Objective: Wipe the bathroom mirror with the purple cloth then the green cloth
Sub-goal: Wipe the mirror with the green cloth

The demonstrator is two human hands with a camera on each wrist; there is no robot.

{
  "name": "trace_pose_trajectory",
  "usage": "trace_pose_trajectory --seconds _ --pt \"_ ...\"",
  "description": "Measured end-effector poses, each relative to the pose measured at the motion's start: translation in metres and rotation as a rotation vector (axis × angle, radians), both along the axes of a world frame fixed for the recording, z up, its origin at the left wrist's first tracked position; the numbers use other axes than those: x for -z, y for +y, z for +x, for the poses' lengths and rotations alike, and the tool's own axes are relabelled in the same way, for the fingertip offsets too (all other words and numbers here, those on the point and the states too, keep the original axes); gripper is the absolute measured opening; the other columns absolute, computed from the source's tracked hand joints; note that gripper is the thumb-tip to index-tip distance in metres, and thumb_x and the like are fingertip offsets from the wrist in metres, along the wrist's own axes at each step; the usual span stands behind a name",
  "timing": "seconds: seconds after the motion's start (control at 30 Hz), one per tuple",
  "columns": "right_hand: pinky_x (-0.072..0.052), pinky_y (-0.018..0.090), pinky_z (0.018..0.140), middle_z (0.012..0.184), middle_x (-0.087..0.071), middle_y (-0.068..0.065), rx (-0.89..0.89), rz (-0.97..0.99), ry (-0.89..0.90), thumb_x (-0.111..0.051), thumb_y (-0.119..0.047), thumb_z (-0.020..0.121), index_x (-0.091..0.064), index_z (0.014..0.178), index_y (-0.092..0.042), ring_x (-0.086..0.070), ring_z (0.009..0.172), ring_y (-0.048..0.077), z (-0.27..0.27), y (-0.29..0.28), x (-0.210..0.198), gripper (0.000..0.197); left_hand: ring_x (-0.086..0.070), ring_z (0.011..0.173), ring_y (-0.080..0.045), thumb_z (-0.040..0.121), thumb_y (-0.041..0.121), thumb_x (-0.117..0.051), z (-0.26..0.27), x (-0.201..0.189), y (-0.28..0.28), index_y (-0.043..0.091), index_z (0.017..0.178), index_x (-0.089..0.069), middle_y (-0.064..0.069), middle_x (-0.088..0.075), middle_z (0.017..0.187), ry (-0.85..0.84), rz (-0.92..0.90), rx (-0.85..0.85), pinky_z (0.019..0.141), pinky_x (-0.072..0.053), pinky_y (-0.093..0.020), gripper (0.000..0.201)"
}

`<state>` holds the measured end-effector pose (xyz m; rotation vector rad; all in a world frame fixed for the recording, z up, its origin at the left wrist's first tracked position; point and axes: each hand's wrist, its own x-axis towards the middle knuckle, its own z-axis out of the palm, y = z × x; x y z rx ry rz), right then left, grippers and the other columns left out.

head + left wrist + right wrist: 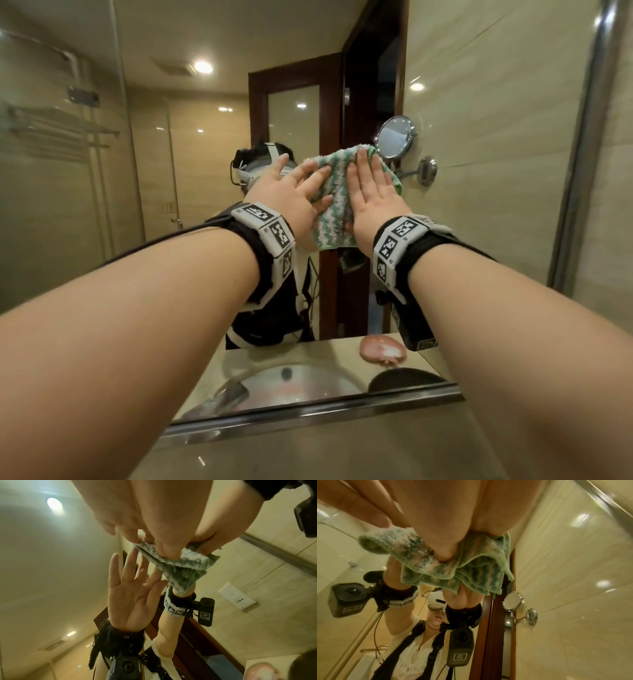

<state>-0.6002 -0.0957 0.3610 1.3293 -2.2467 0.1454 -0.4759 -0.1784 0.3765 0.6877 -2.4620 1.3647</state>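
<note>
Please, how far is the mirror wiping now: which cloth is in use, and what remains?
Done, apparently: the purple pass, since no purple cloth is in view, though I cannot confirm it. In hand: both hands, left and right, press the green cloth flat on the mirror. Left: the rest of the glass; how much is already wiped cannot be told.

the green cloth (337, 192) is lying folded flat against the bathroom mirror (205, 240), its fuzzy surface striped in green and white with a green stitched edge. it is sitting high on the glass, its lower edge hanging free in layered folds, as the right wrist view (453, 566) is showing. in the left wrist view (180, 563) it is bunching into a thick wad against its own reflection. the mirror is standing upright above the counter (342, 452), its metal-trimmed bottom edge running along the stone.
</note>
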Motion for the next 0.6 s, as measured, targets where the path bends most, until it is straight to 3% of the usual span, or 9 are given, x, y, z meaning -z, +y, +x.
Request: trace_pose_trajectory --seconds 0.37,0.53,0.6 --pt "0.013 0.037 0.114 0.149 0.035 0.010 0.009 0.059 0.159 -0.034 -0.042 0.098 0.027 0.142 -0.009 0.028 0.139 0.026 -0.033 0.012 -0.005 0.083 0.004 0.144 -0.030 0.098 0.049 -0.027 -0.012 -0.005 0.009 0.036 0.149 -0.007 -0.006 0.010 0.157 -0.014 -0.018 -0.036 0.114 0.004 -0.047 0.056" --pt "0.012 0.036 0.115 0.150 0.033 0.010 0.009 0.051 0.199 -0.034 -0.042 0.098 0.025 0.143 -0.010 0.026 0.140 0.026 -0.061 0.031 -0.014 0.082 0.006 0.145 -0.027 0.101 0.043 -0.017 -0.037 -0.015 0.037 0.026 0.151 -0.004 -0.004 0.008 0.157 0.028 0.059 -0.039 0.115 0.005 -0.041 0.054" --pt "0.012 0.036 0.114 0.149 0.034 0.009 0.029 0.042 0.190 -0.034 -0.044 0.098 0.026 0.143 -0.010 0.027 0.139 0.026 -0.074 0.039 -0.015 0.082 0.006 0.145 -0.027 0.101 0.044 -0.018 -0.052 -0.018 0.047 0.030 0.150 -0.005 -0.004 0.009 0.157 0.013 0.041 -0.046 0.115 0.005 -0.042 0.053"
